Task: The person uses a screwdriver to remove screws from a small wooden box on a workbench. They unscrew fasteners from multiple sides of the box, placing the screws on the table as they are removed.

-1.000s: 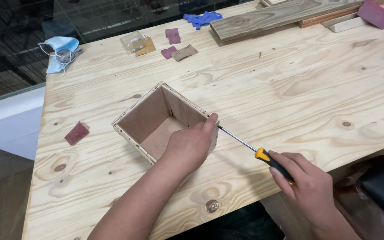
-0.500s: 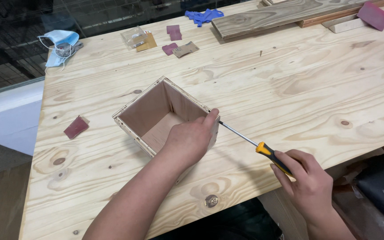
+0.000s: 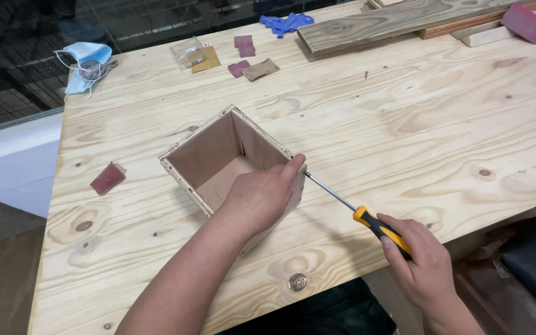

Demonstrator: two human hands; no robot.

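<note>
An open-topped plywood box point(image 3: 209, 149) stands on a pale pine table point(image 3: 404, 136). My left hand point(image 3: 262, 197) grips the box's near right corner, fingers over the rim. My right hand point(image 3: 420, 263) holds a screwdriver point(image 3: 367, 220) by its yellow and black handle. The thin metal shaft runs up and left, and its tip meets the box's outer side just under my left fingers.
Small dark red sanding pieces point(image 3: 108, 178) lie left of the box and at the back point(image 3: 243, 44). A blue face mask point(image 3: 88, 54), a clear plastic packet point(image 3: 188, 52), blue gloves point(image 3: 286, 22) and weathered planks point(image 3: 392, 22) sit along the far edge.
The view has shifted slightly. Both hands keep their hold, with the screwdriver tip still against the box's side.
</note>
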